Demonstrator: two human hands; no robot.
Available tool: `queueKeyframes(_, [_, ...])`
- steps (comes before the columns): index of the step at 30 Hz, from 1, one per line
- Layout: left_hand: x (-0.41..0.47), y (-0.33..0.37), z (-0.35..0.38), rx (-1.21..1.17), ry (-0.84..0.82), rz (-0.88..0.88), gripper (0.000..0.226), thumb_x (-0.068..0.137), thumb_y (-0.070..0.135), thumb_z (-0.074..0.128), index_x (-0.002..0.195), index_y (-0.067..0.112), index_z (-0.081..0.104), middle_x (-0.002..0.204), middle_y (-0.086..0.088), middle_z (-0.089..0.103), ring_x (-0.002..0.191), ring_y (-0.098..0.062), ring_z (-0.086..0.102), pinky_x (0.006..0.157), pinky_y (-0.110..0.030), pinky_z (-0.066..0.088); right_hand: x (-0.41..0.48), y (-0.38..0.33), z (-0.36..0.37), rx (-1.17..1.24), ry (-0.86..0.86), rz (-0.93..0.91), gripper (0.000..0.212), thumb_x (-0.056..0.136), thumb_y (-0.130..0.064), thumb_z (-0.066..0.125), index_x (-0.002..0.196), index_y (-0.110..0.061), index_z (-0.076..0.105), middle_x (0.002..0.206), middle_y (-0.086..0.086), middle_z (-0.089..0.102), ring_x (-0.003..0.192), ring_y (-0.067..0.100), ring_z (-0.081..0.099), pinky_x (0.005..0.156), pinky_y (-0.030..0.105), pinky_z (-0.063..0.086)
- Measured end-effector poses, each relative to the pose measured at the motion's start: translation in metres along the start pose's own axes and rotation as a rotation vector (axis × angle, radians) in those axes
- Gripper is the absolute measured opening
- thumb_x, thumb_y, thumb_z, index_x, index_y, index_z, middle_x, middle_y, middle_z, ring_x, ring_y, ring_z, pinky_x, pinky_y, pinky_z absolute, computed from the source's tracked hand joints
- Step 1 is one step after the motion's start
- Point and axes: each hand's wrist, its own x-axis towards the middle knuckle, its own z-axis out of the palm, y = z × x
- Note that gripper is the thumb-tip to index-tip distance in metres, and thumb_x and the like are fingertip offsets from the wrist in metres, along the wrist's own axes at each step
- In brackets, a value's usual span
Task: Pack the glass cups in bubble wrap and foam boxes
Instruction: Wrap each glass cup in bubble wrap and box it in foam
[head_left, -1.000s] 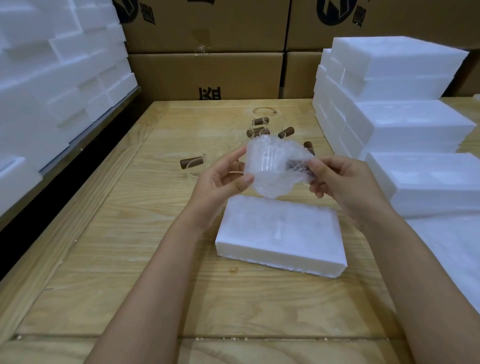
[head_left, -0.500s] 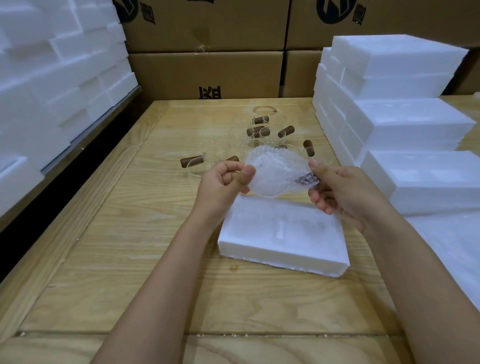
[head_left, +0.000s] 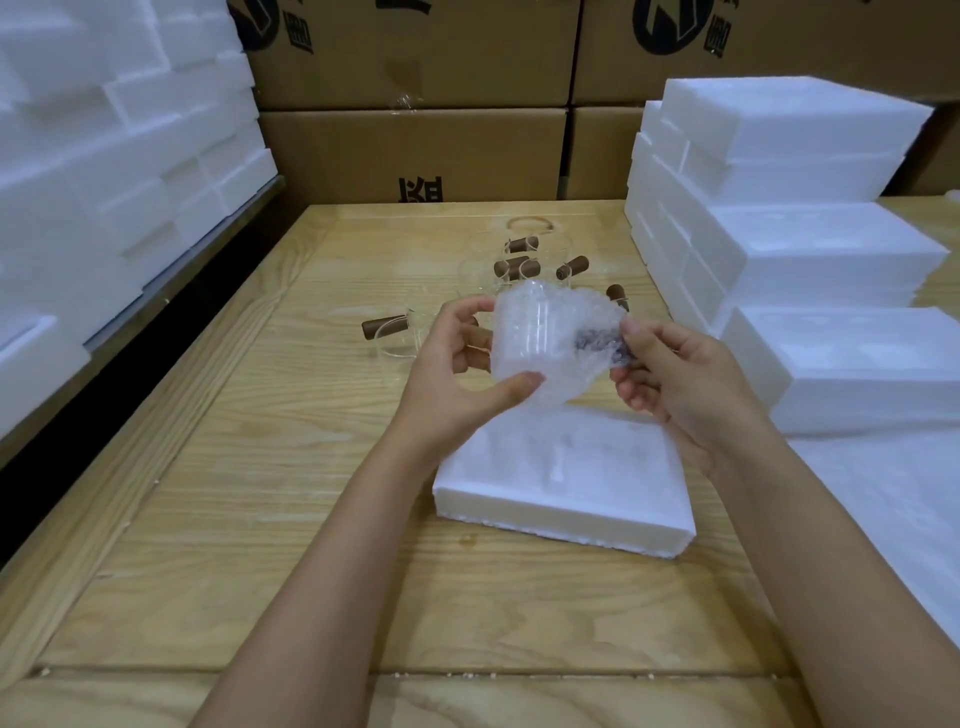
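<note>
Head view: wrapped cup (head_left: 540, 332) is pinched between left hand (head_left: 457, 374) and right hand (head_left: 670, 379) near box (head_left: 566, 478); slack wrap (head_left: 566, 387) may unfurl, cup dropped.

The left forearm (head_left: 322, 545) and the right forearm (head_left: 810, 545) are bare along all their visible length, from the near edge of the table (head_left: 234, 467) up to the wrists, and look slim and smooth. The left hand (head_left: 452, 379) and the right hand (head_left: 680, 384) are bare too, with slender fingers (head_left: 647, 340). The fingernails (head_left: 531, 382) that show are short, plain and rounded.
</note>
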Motion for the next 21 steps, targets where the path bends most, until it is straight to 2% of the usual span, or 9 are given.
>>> queueKeyframes(2, [0.001,-0.003,-0.002,0.027,-0.018,0.027,0.066,0.059,0.03,0.083,0.106,0.059,0.048,0.11,0.001,0.06,0.09,-0.009,0.063,0.08,-0.027,0.053,-0.001,-0.001,-0.002,0.021,-0.044,-0.048,0.019,0.077,-0.028,0.066,0.087,-0.012,0.066,0.058,0.001,0.063,0.049,0.01,0.056,0.048,0.017,0.047])
queueKeyframes(4, [0.0,-0.005,-0.002,0.051,-0.035,0.057,0.07,0.064,0.02,0.079,0.111,0.058,0.045,0.113,0.004,0.059,0.092,-0.008,0.062,0.077,-0.026,0.052,-0.001,-0.001,-0.004,0.024,-0.09,-0.091,0.023,0.073,-0.027,0.066,0.091,-0.013,0.065,0.062,0.0,0.065,0.053,0.011,0.058,0.052,0.018,0.048])
queueKeyframes(6, [-0.002,-0.006,-0.001,0.118,-0.063,0.116,0.072,0.067,0.016,0.076,0.121,0.048,0.042,0.119,0.008,0.055,0.099,-0.006,0.06,0.081,-0.024,0.049,-0.001,0.0,-0.006,0.018,-0.132,-0.129,0.024,0.073,-0.024,0.066,0.094,-0.013,0.064,0.066,0.0,0.067,0.058,0.013,0.061,0.056,0.019,0.05])
queueKeyframes(9, [-0.003,-0.006,0.0,0.228,-0.085,0.238,0.076,0.069,0.013,0.077,0.132,0.031,0.038,0.124,0.025,0.048,0.111,-0.004,0.055,0.093,-0.022,0.045,-0.001,0.003,-0.008,0.022,-0.171,-0.182,0.023,0.072,-0.022,0.067,0.094,-0.015,0.066,0.073,0.001,0.069,0.065,0.016,0.064,0.062,0.022,0.052])
queueKeyframes(13, [-0.004,0.0,0.001,0.299,-0.109,0.307,0.082,0.07,0.014,0.077,0.136,0.03,0.032,0.123,0.044,0.039,0.114,0.008,0.047,0.093,-0.009,0.038,-0.002,0.004,-0.012,0.046,-0.204,-0.228,0.016,0.073,-0.016,0.066,0.088,-0.019,0.069,0.075,0.001,0.071,0.067,0.017,0.065,0.069,0.023,0.054])
queueKeyframes(16, [-0.005,0.007,-0.001,0.268,-0.162,0.274,0.09,0.071,0.016,0.077,0.142,0.034,0.026,0.128,0.049,0.032,0.121,0.014,0.042,0.096,-0.006,0.035,-0.003,0.002,-0.012,0.046,-0.198,-0.242,0.018,0.071,-0.013,0.066,0.089,-0.015,0.067,0.075,0.0,0.071,0.067,0.016,0.066,0.07,0.024,0.055])
queueKeyframes(19, [-0.003,0.015,-0.009,0.199,-0.258,0.159,0.094,0.067,0.016,0.079,0.142,0.042,0.029,0.131,0.039,0.041,0.121,0.007,0.047,0.097,-0.011,0.039,-0.006,-0.003,-0.013,0.015,-0.199,-0.249,0.019,0.069,-0.013,0.067,0.088,-0.012,0.065,0.073,0.002,0.072,0.064,0.017,0.067,0.066,0.024,0.056])
queueKeyframes(21, [-0.002,0.019,-0.018,0.116,-0.347,0.05,0.094,0.064,0.014,0.081,0.141,0.041,0.034,0.132,0.033,0.047,0.122,0.004,0.049,0.098,-0.015,0.042,-0.009,-0.007,-0.015,-0.034,-0.233,-0.239,0.018,0.068,-0.015,0.068,0.085,-0.01,0.064,0.07,0.004,0.071,0.06,0.018,0.067,0.061,0.024,0.056])
